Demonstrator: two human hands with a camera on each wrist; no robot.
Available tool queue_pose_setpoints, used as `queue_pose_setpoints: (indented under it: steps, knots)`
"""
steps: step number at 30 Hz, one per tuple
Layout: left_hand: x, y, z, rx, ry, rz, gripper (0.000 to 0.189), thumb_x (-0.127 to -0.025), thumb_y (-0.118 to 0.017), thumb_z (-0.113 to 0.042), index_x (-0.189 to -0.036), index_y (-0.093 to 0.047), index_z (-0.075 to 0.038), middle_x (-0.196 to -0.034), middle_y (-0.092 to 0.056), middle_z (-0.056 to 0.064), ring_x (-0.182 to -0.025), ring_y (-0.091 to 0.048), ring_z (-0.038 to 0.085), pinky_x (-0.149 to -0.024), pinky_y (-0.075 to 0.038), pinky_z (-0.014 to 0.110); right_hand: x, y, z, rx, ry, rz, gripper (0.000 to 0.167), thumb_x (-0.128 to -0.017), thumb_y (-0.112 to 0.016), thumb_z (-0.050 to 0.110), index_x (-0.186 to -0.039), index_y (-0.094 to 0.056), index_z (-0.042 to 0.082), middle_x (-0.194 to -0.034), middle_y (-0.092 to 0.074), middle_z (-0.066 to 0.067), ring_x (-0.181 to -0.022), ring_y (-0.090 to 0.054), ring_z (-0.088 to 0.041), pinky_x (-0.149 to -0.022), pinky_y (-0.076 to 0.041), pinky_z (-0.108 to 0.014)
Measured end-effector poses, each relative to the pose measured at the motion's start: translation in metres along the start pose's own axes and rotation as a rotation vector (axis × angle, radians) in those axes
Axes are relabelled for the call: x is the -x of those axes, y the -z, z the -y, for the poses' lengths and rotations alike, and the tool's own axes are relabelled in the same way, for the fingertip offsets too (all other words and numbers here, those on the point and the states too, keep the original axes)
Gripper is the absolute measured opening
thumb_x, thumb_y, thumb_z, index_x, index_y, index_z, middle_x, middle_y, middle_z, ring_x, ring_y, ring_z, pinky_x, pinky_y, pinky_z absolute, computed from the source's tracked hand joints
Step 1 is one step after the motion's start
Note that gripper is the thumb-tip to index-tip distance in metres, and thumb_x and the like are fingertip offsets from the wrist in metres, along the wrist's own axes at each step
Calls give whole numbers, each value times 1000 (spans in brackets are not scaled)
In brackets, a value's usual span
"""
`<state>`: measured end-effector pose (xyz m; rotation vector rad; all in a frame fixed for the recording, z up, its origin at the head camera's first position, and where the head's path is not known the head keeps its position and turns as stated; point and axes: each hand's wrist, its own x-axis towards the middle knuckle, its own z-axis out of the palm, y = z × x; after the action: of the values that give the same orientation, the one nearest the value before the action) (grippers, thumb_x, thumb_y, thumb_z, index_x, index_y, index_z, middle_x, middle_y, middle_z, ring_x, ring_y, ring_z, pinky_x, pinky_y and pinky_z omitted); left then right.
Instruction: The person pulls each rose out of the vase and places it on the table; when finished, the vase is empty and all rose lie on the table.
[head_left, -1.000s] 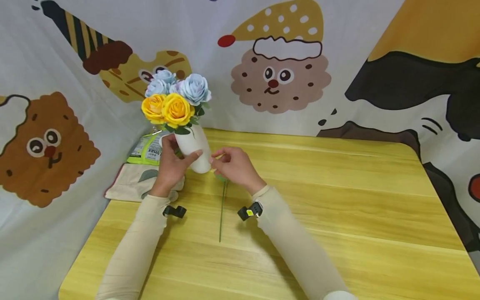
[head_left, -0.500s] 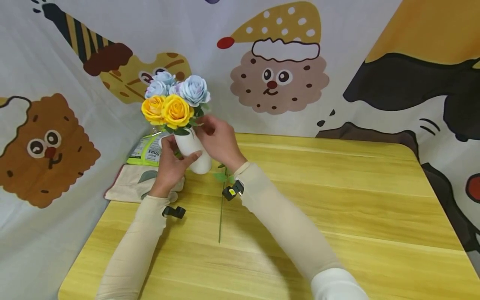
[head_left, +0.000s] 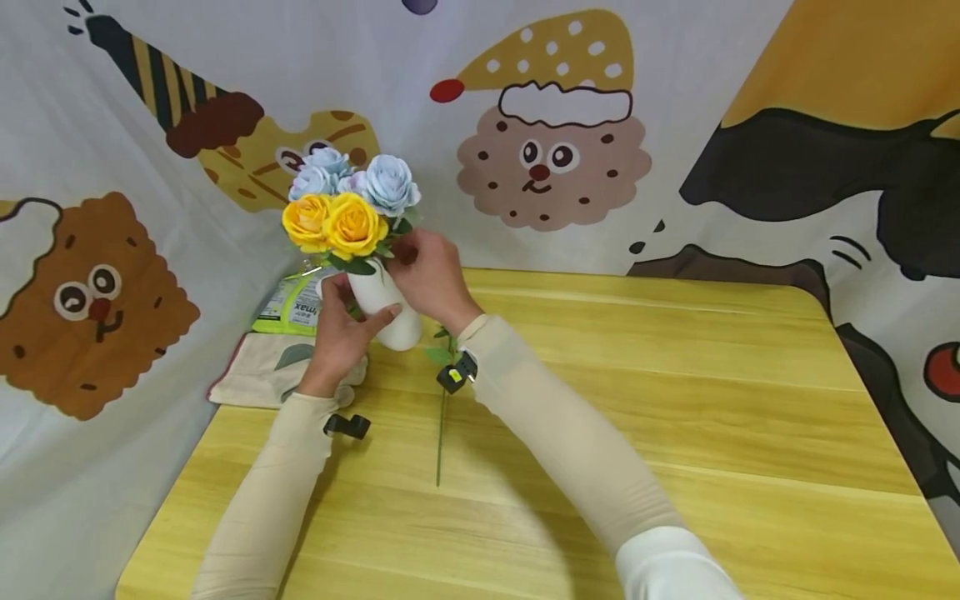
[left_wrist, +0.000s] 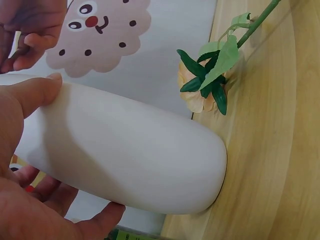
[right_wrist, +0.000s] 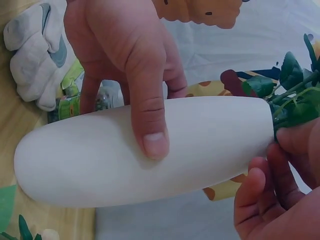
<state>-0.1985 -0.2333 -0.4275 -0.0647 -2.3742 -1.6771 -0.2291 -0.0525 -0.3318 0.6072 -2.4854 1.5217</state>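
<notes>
A white vase (head_left: 390, 312) stands on the table, holding yellow roses (head_left: 354, 225) and pale blue roses (head_left: 392, 185) with green leaves. My left hand (head_left: 341, 337) grips its side, the thumb on the front and fingers behind, as the right wrist view shows. At the vase mouth my right hand (head_left: 431, 271) pinches a flower stem (right_wrist: 280, 119) among the leaves; its fingertips are partly hidden. A loose flower lies on the table beside the vase, its green stem (head_left: 440, 442) pointing toward me. Its peach bloom (left_wrist: 199, 100) shows in the left wrist view.
Left of the vase lie beige gloves (head_left: 258, 367) with a grey-green patch, and behind them a lime-green package (head_left: 288, 304). A jar (right_wrist: 106, 97) shows past the vase in the right wrist view. A cartoon-printed cloth (head_left: 555, 242) hangs behind the wooden table (head_left: 675, 400).
My right hand has moved up from beside the vase's lower part to its mouth, uncovering some leaves of the loose flower. The left hand keeps its grip on the vase.
</notes>
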Motion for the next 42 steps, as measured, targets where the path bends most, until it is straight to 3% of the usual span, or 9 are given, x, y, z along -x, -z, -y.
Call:
queue_pose_setpoints:
  steps: [3,10,18,25,32,35,42]
  knots:
    - [-1,0,1,-15,1,-2,78,-92,-85,-34,-144,-32,-7,-143,-48,16,-135,-51,27,-103,-49,50,0,1,1,-24,-6,-26,21,-100,-68,12,-117,-77,5,-110,-78,-10,-102,-71,-22,-90,-59,-33]
    - [-1,-1,3,-21,14,-8,81,-90,-86,-38,-143,-32,-8,-141,-48,15,-132,-52,26,-100,-50,48,-1,11,8,-183,61,-122,11,-98,-65,5,-108,-70,3,-105,-73,-12,-98,-70,-22,-88,-58,-28]
    - [0,-2,0,-13,18,-10,80,-91,-86,-34,-144,-33,-8,-143,-48,17,-135,-52,28,-101,-49,48,-4,17,16,-423,106,-177,21,-106,-53,0,-124,-64,-5,-120,-72,-20,-101,-74,-32,-83,-65,-35]
    - [-1,-1,2,-20,31,-14,81,-90,-86,-39,-144,-32,-9,-145,-47,15,-135,-51,26,-101,-49,47,-5,31,21,-536,147,-320,19,-105,-64,5,-124,-62,1,-110,-77,-20,-93,-77,-27,-84,-64,-31]
    - [0,1,0,-21,45,-6,82,-90,-86,-37,-144,-32,-9,-144,-46,16,-135,-50,26,-100,-46,43,-3,52,8,-758,50,-498,17,-105,-66,8,-119,-57,2,-107,-75,-24,-76,-77,-19,-79,-66,-39]
    - [1,1,-1,-17,47,-5,82,-90,-86,-36,-144,-32,-9,-143,-46,15,-134,-50,26,-99,-46,41,-2,61,-3,-841,-4,-560,16,-106,-65,12,-120,-56,10,-106,-74,-21,-70,-76,-18,-76,-66,-40]
    - [1,0,-1,-11,42,-8,81,-90,-87,-33,-145,-32,-9,-144,-47,14,-133,-50,26,-99,-46,40,6,80,-30,-844,-69,-613,18,-107,-65,18,-122,-56,14,-100,-76,-11,-67,-75,-17,-70,-66,-39]
